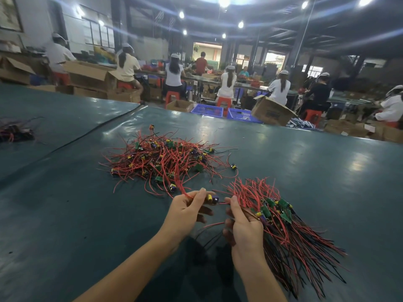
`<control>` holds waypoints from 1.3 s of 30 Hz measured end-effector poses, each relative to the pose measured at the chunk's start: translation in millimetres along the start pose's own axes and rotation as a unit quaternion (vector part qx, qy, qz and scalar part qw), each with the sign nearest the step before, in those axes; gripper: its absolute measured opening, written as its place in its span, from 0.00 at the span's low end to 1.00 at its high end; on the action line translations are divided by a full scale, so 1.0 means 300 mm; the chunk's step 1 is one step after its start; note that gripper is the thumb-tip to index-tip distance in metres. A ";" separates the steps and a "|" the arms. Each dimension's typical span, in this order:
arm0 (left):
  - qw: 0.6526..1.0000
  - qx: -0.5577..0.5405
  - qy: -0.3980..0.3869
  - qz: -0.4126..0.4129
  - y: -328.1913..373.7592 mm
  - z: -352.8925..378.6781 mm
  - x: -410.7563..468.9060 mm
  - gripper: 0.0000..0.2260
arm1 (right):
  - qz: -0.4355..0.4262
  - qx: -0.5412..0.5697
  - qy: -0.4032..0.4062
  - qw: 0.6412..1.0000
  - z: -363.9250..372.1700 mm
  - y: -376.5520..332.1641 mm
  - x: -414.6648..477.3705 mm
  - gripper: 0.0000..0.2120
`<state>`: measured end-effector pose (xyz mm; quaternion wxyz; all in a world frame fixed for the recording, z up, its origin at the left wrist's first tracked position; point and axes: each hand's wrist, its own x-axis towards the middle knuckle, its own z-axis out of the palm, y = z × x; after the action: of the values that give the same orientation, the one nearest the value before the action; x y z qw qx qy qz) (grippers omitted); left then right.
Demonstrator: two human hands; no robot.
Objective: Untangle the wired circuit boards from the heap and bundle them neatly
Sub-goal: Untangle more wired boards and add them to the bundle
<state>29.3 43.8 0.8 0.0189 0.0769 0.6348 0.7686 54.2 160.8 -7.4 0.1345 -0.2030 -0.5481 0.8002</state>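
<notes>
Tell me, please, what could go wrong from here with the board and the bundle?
The board pinched by the left hand trails a red wire into the heap; pulling may snag and drag others along. The bundle in the right hand fans out loosely, so boards might slip free.

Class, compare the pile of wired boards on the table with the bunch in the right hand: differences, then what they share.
The pile lies loose on the table, wires crossing every way; the bunch sits in the right hand, wires running roughly parallel. The pile's boards are scattered; the bunch's boards cluster together. Both have green boards with red and black wires.
</notes>
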 end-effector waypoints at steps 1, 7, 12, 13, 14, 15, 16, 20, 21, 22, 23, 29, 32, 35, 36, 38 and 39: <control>1.000 -0.008 -0.003 0.000 -0.002 0.000 -0.001 0.11 | 0.011 -0.005 -0.013 1.000 0.002 0.005 -0.004 0.12; 0.999 -0.026 -0.033 -0.007 -0.012 -0.002 -0.008 0.06 | -0.010 -0.030 -0.045 0.998 0.019 0.025 -0.022 0.11; 0.997 -0.055 -0.036 -0.038 -0.003 -0.005 -0.007 0.05 | -0.049 -0.033 -0.047 0.997 0.017 0.023 -0.017 0.12; 0.996 -0.067 -0.037 -0.043 0.001 -0.007 -0.006 0.04 | -0.048 -0.026 -0.036 0.998 0.015 0.016 -0.009 0.12; 0.995 -0.078 -0.040 -0.048 0.009 -0.011 -0.003 0.04 | -0.044 -0.016 -0.015 0.999 0.007 0.002 0.005 0.12; 0.994 -0.084 -0.045 -0.049 0.019 -0.017 0.000 0.03 | -0.039 0.001 0.013 0.999 -0.012 -0.016 0.026 0.13; 0.994 -0.083 -0.051 -0.047 0.030 -0.024 0.004 0.03 | -0.035 0.027 0.041 0.998 -0.038 -0.037 0.050 0.13; 0.994 -0.085 -0.059 -0.042 0.050 -0.051 0.012 0.04 | -0.072 0.104 0.069 0.990 -0.106 -0.083 0.086 0.12; 0.993 -0.099 -0.054 -0.042 0.049 -0.052 0.012 0.05 | -0.084 0.108 0.065 0.988 -0.100 -0.081 0.076 0.12; 0.992 -0.114 -0.046 -0.040 0.046 -0.051 0.012 0.06 | -0.088 0.112 0.058 0.988 -0.088 -0.075 0.066 0.13; 0.991 -0.127 -0.037 -0.037 0.043 -0.050 0.013 0.07 | -0.084 0.110 0.045 0.989 -0.072 -0.068 0.052 0.14; 0.991 -0.115 -0.062 -0.029 0.026 -0.031 0.008 0.08 | -0.092 -0.051 -0.045 0.993 0.031 0.003 -0.032 0.14; 0.992 -0.080 -0.089 -0.033 0.032 -0.027 0.003 0.07 | -0.108 -0.034 -0.026 0.993 0.032 -0.008 -0.024 0.14; 0.993 -0.063 -0.091 -0.032 0.054 -0.045 0.010 0.08 | -0.076 0.051 0.030 0.995 -0.023 -0.047 0.021 0.12; 0.993 -0.068 -0.090 -0.034 0.062 -0.053 0.013 0.08 | -0.072 0.088 0.041 0.993 -0.043 -0.060 0.034 0.11; 0.990 -0.097 -0.089 -0.046 0.073 -0.067 0.019 0.07 | -0.074 0.138 0.049 0.986 -0.074 -0.079 0.047 0.11; 0.987 -0.121 -0.084 -0.058 0.075 -0.072 0.021 0.07 | -0.079 0.143 0.048 0.985 -0.081 -0.082 0.049 0.11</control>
<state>21.4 19.3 19.4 0.1260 0.1017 0.5364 0.8283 52.7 196.2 5.1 0.2509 -0.1763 -0.4357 0.8463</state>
